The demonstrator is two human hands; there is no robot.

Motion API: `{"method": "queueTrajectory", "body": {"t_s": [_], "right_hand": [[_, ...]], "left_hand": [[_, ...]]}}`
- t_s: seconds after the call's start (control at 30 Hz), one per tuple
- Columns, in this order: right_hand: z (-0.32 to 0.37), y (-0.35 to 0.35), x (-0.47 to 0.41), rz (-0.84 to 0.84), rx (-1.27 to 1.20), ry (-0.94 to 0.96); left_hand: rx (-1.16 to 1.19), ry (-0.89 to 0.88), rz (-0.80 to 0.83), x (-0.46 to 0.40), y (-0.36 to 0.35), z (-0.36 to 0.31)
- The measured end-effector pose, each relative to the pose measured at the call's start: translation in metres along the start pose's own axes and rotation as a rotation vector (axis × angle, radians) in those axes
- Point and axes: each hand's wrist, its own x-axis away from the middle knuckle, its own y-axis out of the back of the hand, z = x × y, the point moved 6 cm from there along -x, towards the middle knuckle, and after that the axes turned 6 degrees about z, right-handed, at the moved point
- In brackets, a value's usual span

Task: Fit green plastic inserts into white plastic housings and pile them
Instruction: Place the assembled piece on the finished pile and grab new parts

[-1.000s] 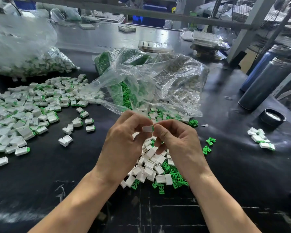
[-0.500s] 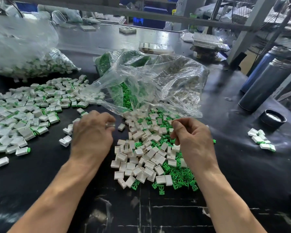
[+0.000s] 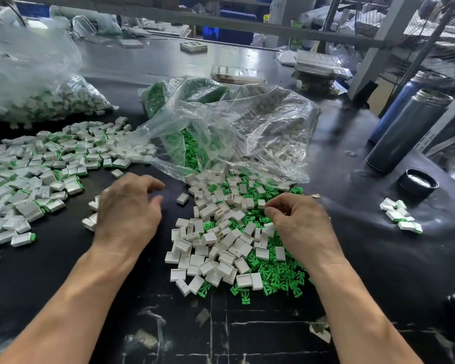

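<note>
Reaching for fresh parts between two supplies kept in easy range.
Left hand [image 3: 128, 211] is spread, holding nothing, beside the finished pile [image 3: 34, 174]; right hand [image 3: 297, 222] is curled over loose white housings [image 3: 210, 248] and green inserts [image 3: 279, 274]; its grasp cannot be told.

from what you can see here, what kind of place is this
Probably a small factory assembly bench. A large spread of finished white-and-green plastic pieces covers the black worktable, clear plastic bags of bulk parts lie open, and metal shelving posts stand behind.
</note>
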Motion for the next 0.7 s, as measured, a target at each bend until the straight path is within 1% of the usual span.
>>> {"method": "queueTrajectory", "body": {"t_s": [0.03, 0.1, 0.17, 0.27, 0.47, 0.53, 0.7], "right_hand": [[0.001, -0.002, 0.0, 0.004, 0.016, 0.003], [0.004, -0.006, 0.001, 0.013, 0.044, 0.008], [0.006, -0.008, 0.0, 0.028, 0.065, 0.007], [0.008, -0.01, 0.0, 0.049, 0.072, 0.015], [0.017, -0.015, -0.001, 0.046, 0.023, 0.104], [0.021, -0.02, 0.001, 0.09, 0.009, 0.148], [0.029, -0.033, 0.006, 0.18, 0.077, 0.197]], "left_hand": [[0.074, -0.029, 0.044, 0.003, -0.004, -0.007], [0.14, -0.034, 0.146, 0.008, -0.013, -0.015], [0.128, -0.01, 0.221, 0.01, -0.02, -0.014], [0.089, 0.03, 0.286, 0.01, -0.021, -0.011], [0.098, 0.052, 0.335, 0.011, -0.026, -0.014], [0.099, 0.057, 0.346, 0.012, -0.026, -0.015], [0.135, 0.068, 0.366, 0.013, -0.027, -0.017]]}}
